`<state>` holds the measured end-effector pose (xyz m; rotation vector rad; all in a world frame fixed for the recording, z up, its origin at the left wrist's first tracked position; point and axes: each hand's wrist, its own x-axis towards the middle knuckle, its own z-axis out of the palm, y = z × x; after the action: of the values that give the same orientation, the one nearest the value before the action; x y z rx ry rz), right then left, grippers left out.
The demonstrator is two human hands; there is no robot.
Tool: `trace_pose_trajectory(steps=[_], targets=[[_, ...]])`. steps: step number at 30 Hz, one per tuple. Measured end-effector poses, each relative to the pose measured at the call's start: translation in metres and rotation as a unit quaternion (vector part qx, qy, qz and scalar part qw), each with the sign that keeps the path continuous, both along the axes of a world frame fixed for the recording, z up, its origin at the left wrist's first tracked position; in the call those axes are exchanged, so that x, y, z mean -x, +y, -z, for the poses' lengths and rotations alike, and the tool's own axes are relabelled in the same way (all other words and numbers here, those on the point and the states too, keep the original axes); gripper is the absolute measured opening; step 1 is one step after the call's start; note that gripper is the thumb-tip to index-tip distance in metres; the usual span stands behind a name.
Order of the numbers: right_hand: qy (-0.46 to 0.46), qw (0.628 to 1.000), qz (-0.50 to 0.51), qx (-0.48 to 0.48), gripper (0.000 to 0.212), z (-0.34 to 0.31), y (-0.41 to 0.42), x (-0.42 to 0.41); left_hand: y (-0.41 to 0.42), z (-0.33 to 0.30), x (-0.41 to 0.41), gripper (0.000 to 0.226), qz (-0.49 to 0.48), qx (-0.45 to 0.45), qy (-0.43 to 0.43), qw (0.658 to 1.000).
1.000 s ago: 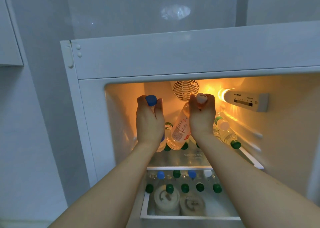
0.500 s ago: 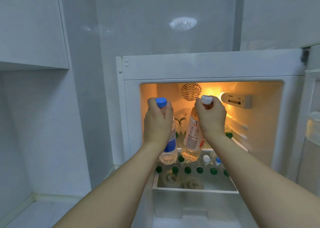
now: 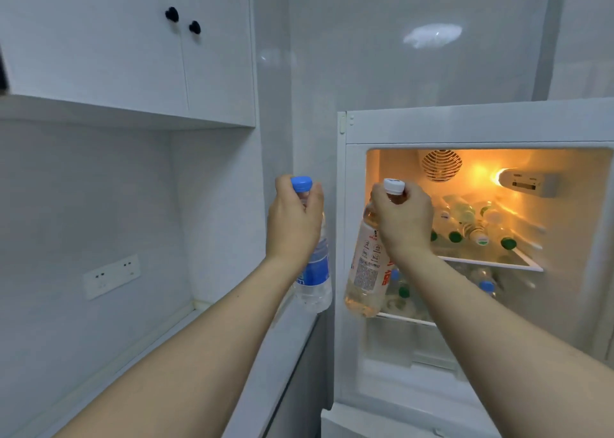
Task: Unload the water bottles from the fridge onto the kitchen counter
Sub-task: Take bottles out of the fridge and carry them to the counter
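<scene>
My left hand (image 3: 294,223) grips the neck of a blue-capped water bottle (image 3: 315,278) with a blue label, held upright above the right end of the white kitchen counter (image 3: 186,354). My right hand (image 3: 403,220) grips the neck of a white-capped bottle (image 3: 365,271) with a white and red label, hanging tilted in front of the fridge's left edge. The open fridge (image 3: 465,128) is lit inside. Several green-capped bottles (image 3: 471,225) lie on its upper shelf, and more bottles with blue and green caps (image 3: 486,286) lie on the shelf below.
White wall cupboards with black knobs (image 3: 172,14) hang over the counter. A wall socket (image 3: 111,276) sits on the counter's back wall. A fan grille (image 3: 442,165) and a lamp with control panel (image 3: 528,183) are at the fridge's back.
Both hands have drawn their bottles out of the fridge and moved left. The blue-capped bottle now hangs over the counter's end. My view has swung left, showing the counter and cupboards.
</scene>
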<state>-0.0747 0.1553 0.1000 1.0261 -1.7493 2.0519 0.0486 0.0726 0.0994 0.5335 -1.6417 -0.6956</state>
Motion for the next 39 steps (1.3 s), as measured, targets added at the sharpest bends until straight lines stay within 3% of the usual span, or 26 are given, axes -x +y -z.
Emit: trace_pose_trajectory(steps=[14,25,39], targets=[[-0.014,0.975,-0.219,-0.035,0.018,0.018,-0.113,-0.124,-0.052,0.01,-0.16,0.017,-0.223,-0.014,-0.044,0.974],[0.007,0.905,-0.419,-0.073,0.025,0.04,-0.17,-0.231,-0.048,0.029,-0.267,0.018,-0.396,-0.066,-0.036,0.915],[0.069,0.796,-0.596,-0.084,0.019,0.027,-0.113,-0.415,0.069,0.027,-0.438,0.019,-0.547,-0.1,-0.026,0.831]])
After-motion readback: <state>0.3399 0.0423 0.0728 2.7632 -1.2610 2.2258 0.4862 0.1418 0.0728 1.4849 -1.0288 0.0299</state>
